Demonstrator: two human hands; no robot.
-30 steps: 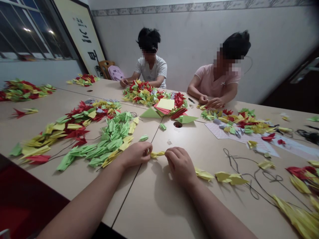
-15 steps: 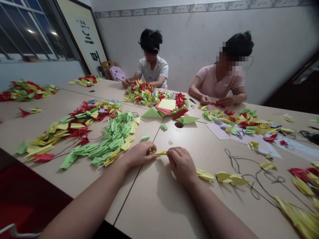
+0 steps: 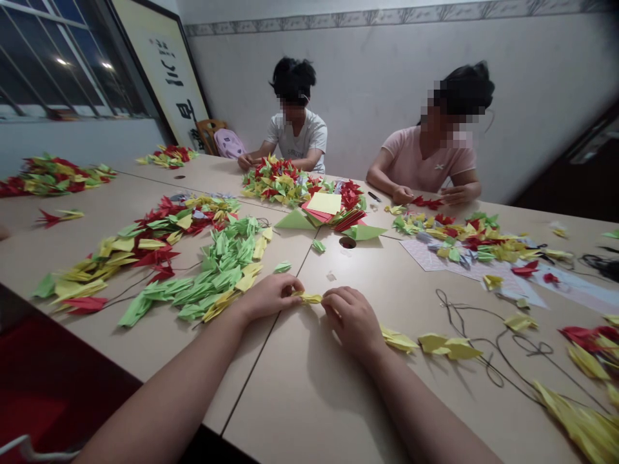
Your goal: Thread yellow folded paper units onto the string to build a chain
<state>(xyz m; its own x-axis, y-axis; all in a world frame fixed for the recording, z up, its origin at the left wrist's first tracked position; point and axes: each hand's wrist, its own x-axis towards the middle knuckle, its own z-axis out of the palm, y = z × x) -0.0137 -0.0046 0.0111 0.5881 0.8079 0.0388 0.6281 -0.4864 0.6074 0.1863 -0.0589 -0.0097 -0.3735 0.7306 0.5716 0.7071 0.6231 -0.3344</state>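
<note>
Between my two hands is a small yellow paper crane [image 3: 311, 298], low over the table. My left hand [image 3: 273, 295] pinches its left end with thumb and forefinger. The closed fingers of my right hand [image 3: 353, 319] are at its right end; the fingertips are partly hidden. Past my right wrist lie more yellow paper cranes [image 3: 449, 346] in a row, beside a loose black cord [image 3: 459, 316]. Left of my left hand rests a long heap of green paper cranes [image 3: 217, 270], edged by yellow ones.
Two people sit across the table [image 3: 309, 399], their hands at folded paper. Square paper sheets [image 3: 325, 203] lie mid-table by a mixed pile of cranes [image 3: 275, 180]. A round hole [image 3: 347, 242] is behind my hands. Printed sheets [image 3: 425, 254] lie to the right.
My hands stay nearly in place, with the yellow crane turned slightly between them. Across the table, the right-hand person's hands have moved apart from the red paper.
</note>
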